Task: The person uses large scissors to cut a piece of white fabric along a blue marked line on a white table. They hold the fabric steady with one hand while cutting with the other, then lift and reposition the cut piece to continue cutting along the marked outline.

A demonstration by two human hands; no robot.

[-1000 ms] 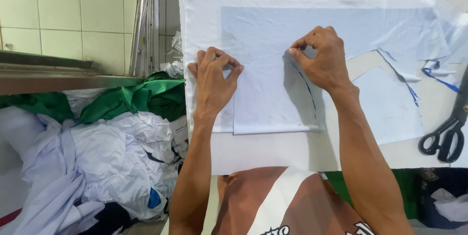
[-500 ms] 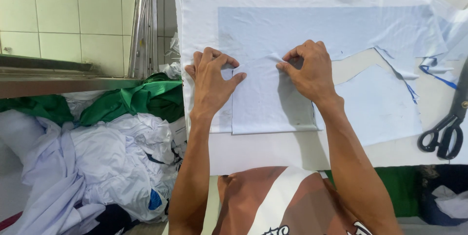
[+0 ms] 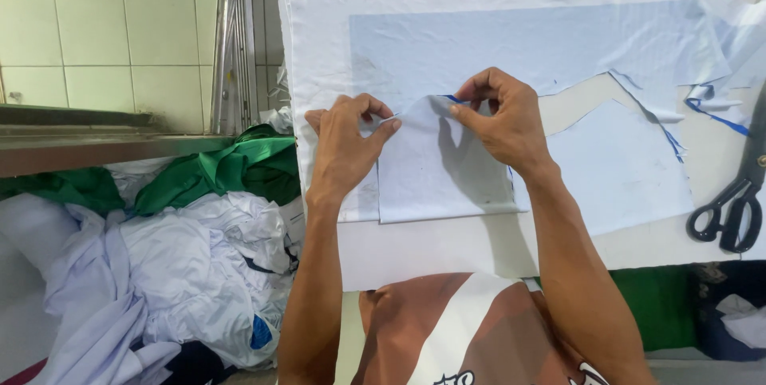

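Head view: your one view, looking down on the table (image 3: pixel 415 253).
Left hand (image 3: pixel 347 142): you pinch the top edge of the fabric piece (image 3: pixel 443 169), centre frame.
Right hand (image 3: pixel 499 118): pinches the same edge, lifting it.
Progress: the piece is cut out; its lower part lies flat on the cloth (image 3: pixel 511 42).
Scissors (image 3: pixel 730 205): idle, right edge.
Clothes pile (image 3: pixel 159 257): lower left.
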